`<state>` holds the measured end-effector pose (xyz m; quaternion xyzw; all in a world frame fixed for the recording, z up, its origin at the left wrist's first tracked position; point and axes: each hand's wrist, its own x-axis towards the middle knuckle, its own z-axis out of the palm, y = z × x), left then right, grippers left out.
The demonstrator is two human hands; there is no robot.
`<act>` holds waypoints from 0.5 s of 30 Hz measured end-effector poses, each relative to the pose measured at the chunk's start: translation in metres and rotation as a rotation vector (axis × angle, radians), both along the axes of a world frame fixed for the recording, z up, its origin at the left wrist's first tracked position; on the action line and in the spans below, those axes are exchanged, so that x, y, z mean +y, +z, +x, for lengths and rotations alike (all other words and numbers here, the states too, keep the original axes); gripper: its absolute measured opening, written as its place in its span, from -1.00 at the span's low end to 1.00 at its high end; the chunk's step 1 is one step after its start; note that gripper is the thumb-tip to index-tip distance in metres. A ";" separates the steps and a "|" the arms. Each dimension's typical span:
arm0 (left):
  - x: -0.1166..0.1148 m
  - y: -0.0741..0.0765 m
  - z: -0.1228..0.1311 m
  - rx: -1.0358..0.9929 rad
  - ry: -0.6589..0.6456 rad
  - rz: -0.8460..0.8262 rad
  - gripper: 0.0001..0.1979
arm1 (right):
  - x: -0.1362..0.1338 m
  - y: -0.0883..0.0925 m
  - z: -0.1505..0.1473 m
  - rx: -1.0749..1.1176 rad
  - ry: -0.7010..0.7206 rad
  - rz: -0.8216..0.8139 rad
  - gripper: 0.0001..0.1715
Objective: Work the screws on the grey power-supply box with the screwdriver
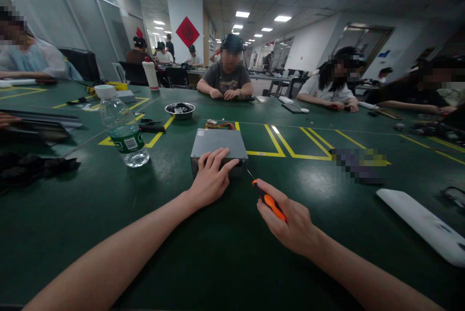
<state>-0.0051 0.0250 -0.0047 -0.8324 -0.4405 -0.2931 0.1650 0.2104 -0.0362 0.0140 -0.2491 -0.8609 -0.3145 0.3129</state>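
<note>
A grey metal computer power supply sits on the green table before me, with a small label on its top and coloured cables behind it. My left hand rests on its near edge. The fingers are spread over the top, and the palm hides much of the near face. In my right hand is a screwdriver with an orange and black handle, its fingers wrapped round the handle. The thin shaft points at the power supply's near right corner. Whether the tip touches a screw, I cannot tell.
Left of the power supply stands a plastic water bottle. A metal bowl of small dark parts is behind it. A white oblong device lies at the right. Yellow tape marks the table. Several people sit around it.
</note>
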 end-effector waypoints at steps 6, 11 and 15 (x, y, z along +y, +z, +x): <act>0.000 -0.001 -0.001 0.014 -0.032 -0.001 -0.58 | 0.005 0.005 0.011 0.066 0.014 0.025 -0.73; -0.001 0.001 -0.001 0.015 -0.022 0.004 -0.58 | 0.001 0.009 0.003 0.051 0.039 -0.002 -0.81; -0.002 0.001 0.000 0.015 -0.023 -0.003 -0.56 | -0.002 0.003 -0.002 0.014 0.004 -0.044 -0.83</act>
